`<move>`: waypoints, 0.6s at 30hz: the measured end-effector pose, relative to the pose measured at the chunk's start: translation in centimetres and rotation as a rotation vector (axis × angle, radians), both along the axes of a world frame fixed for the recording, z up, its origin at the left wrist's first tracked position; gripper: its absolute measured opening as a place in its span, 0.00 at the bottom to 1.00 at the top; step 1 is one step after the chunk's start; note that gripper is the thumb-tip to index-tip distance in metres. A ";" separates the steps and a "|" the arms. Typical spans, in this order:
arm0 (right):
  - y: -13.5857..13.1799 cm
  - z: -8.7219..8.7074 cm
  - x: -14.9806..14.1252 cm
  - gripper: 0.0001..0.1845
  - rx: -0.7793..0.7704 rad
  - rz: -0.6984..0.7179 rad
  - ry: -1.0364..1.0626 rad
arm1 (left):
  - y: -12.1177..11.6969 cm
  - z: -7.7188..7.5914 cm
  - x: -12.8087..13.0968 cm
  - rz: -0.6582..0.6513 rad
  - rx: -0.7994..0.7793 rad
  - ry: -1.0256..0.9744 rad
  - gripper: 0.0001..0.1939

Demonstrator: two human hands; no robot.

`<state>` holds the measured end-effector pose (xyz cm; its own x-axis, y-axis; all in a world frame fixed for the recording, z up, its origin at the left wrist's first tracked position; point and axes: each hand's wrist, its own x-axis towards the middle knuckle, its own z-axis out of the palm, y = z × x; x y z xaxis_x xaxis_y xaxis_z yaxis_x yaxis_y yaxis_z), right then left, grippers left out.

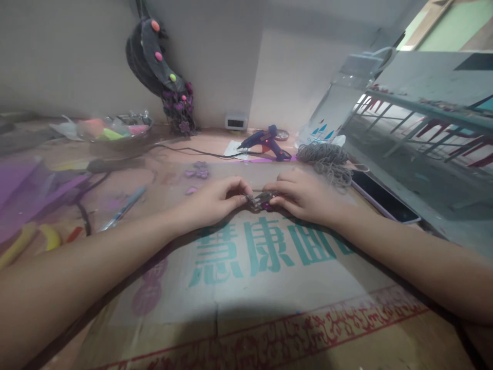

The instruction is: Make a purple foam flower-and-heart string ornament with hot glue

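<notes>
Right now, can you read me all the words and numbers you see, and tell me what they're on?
"慧康面": big teal characters on the printed board; one more after them is partly hidden.
Round reddish marks on that board: too blurred to read.
Lettering under the blue sails on the clear bottle: starts like "CL", the rest too blurred.
Small white display: its digits, if any, are too small to read.

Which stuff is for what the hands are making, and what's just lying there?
Probably for the job:
- small dark grey-and-purple piece between the left hand and right hand
- flat purple flower-shaped pieces
- dark-blue glue gun, red light showing

Probably just lying about:
- black-screened phone in a pale case
- clear plastic bottle
- small white digital clock
</notes>
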<state>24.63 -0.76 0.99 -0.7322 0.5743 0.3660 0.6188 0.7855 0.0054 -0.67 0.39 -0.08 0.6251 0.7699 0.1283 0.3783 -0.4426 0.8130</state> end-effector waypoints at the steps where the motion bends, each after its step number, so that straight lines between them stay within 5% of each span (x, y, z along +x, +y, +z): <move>1: 0.0 0.0 0.0 0.18 0.002 0.001 0.000 | 0.0 0.0 0.0 0.000 0.000 0.002 0.06; 18: -0.1 0.1 0.2 0.19 0.001 -0.029 0.038 | 0.2 -0.2 0.1 0.041 -0.045 -0.021 0.07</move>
